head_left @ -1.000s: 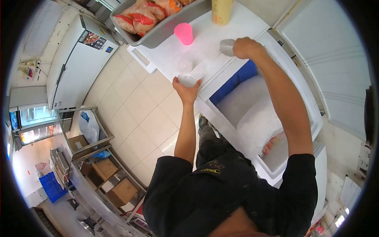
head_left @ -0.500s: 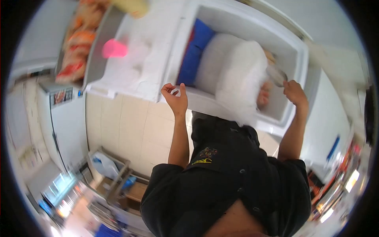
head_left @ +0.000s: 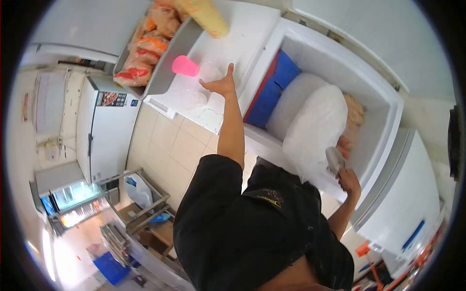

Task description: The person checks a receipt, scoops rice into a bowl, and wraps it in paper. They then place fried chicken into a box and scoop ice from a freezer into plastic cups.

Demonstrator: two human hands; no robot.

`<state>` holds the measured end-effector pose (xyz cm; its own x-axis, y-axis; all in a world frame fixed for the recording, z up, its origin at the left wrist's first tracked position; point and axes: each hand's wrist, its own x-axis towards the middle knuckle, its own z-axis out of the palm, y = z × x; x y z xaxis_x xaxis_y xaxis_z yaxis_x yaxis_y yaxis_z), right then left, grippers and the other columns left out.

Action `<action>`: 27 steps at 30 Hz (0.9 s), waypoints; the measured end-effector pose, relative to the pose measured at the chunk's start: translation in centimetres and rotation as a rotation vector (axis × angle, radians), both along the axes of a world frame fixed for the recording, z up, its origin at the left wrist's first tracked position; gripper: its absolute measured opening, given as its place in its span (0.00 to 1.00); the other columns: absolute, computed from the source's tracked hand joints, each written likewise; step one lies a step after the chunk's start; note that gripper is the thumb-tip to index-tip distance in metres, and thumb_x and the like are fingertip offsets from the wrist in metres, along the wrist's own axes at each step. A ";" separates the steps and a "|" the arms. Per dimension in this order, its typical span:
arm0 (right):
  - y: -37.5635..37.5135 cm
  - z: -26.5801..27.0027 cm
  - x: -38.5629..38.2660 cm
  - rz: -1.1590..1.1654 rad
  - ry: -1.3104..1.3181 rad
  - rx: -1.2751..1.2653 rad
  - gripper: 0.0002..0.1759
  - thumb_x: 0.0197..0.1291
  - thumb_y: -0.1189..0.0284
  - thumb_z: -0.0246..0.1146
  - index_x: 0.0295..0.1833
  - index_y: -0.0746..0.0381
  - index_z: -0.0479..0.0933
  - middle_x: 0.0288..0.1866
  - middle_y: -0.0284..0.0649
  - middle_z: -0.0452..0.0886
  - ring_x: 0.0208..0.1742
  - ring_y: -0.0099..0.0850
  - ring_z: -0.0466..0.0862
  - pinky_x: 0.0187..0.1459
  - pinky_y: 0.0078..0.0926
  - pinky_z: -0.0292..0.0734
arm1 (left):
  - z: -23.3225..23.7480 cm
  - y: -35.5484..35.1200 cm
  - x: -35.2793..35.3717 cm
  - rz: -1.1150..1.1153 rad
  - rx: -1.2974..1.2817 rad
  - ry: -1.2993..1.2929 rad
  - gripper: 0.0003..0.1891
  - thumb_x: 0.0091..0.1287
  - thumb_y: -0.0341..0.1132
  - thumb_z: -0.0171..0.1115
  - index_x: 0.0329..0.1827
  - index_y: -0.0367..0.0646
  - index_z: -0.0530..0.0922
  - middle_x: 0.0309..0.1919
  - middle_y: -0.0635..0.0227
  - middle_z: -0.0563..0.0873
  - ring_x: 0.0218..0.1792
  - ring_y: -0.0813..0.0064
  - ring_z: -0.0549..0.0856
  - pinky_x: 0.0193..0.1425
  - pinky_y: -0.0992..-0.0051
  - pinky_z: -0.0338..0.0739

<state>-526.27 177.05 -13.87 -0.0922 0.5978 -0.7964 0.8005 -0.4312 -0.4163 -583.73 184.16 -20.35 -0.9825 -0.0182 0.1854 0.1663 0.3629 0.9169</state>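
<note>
My right hand (head_left: pixel 349 180) is wrapped around the handle of a metal scoop (head_left: pixel 334 159). The scoop's bowl is beside the near end of a large frosty-white bag (head_left: pixel 315 127), inside an open white chest freezer (head_left: pixel 394 133). Over the white top to the left, my left hand (head_left: pixel 222 85) reaches out with thumb and fingers spread. Its fingertips are right at a clear plastic cup (head_left: pixel 208 71), and a second clear cup (head_left: pixel 198 98) stands just below. A pink cup (head_left: pixel 185 66) lies on its side close by.
A grey tub (head_left: pixel 167 60) of bagged meat and a yellow roll-shaped package (head_left: pixel 206 17) sit at the upper left. Blue packaging (head_left: pixel 274 87) and pale meat (head_left: pixel 354 116) flank the white bag. A white fridge (head_left: pixel 109 128) and metal rack (head_left: pixel 145 199) stand further left.
My left hand has moved from the freezer's near edge to the clear cups, stretching out. My right hand has drawn the scoop back toward my body. The head view has shifted.
</note>
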 end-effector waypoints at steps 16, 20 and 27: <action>4.7 16.9 -13.3 0.498 0.085 0.543 0.19 0.76 0.64 0.49 0.43 0.69 0.75 0.38 0.61 0.80 0.40 0.57 0.80 0.52 0.54 0.71 | 7.3 -4.8 20.0 -1.131 0.376 -0.035 0.40 0.43 0.25 0.82 0.60 0.39 0.68 0.53 0.57 0.81 0.57 0.63 0.80 0.63 0.64 0.74; 3.4 20.6 -12.2 0.548 -0.193 0.548 0.19 0.74 0.67 0.50 0.39 0.73 0.77 0.37 0.57 0.81 0.39 0.56 0.83 0.48 0.53 0.76 | 9.1 -6.0 27.2 -1.290 0.270 0.090 0.40 0.43 0.26 0.81 0.63 0.37 0.71 0.54 0.55 0.82 0.56 0.59 0.82 0.62 0.63 0.75; 1.2 18.9 -7.1 0.499 -0.398 0.548 0.13 0.66 0.71 0.55 0.41 0.70 0.81 0.41 0.57 0.84 0.38 0.55 0.86 0.43 0.51 0.82 | 8.6 -6.5 32.4 -1.501 0.231 0.147 0.36 0.43 0.28 0.79 0.60 0.39 0.75 0.55 0.56 0.83 0.57 0.54 0.82 0.62 0.63 0.77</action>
